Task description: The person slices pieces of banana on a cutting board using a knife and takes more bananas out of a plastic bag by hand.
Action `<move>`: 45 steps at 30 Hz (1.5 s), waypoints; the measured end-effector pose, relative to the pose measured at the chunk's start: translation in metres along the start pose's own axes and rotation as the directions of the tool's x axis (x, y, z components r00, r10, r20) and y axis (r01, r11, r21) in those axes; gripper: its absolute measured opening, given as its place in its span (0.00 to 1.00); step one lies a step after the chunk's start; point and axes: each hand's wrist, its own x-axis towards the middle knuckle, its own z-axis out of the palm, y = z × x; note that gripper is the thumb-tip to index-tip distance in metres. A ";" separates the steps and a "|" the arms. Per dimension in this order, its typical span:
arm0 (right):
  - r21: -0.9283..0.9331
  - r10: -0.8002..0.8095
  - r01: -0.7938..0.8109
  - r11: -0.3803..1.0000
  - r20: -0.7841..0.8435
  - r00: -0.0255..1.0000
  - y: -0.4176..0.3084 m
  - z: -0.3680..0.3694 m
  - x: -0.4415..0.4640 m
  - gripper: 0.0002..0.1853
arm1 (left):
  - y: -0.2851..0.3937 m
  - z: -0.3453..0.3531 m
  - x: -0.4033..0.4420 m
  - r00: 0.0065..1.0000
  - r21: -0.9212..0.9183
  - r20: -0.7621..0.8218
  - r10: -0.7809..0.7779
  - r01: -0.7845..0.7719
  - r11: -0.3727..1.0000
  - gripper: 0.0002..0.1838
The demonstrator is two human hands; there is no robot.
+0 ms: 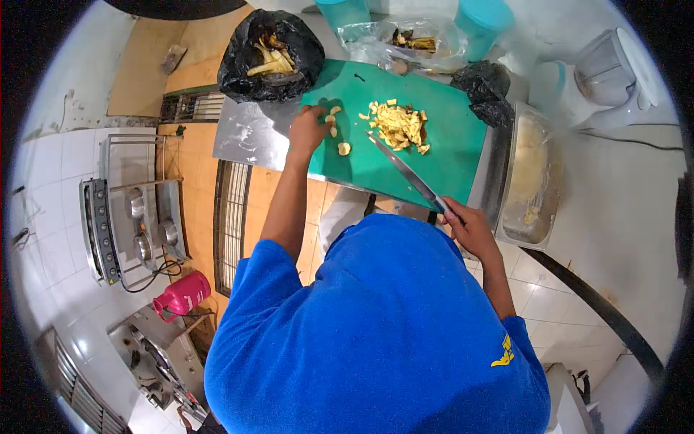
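1. While the right hand (468, 226) has its grip clamped on the knife (408, 172) in the head view, the left hand (309, 129) reaches to pale slices (344, 148) near the left edge of the green board (452, 170); whether it pinches one, I cannot tell.
2. Chopping seems in hand: a chopped pile (397, 126) lies around mid-board, the blade tip just beside it.
3. Another cut would call for slices gathered, fingers clear.
4. Open board separates slices from pile; a black bag (235, 65) crowds the desk's (249, 137) far left corner.
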 end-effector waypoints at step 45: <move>-0.177 0.017 -0.064 0.982 -0.256 0.966 -0.068 0.114 -0.001 0.21 | 0.000 0.025 -0.070 0.953 -0.395 -0.031 0.301 -0.289 0.872 0.19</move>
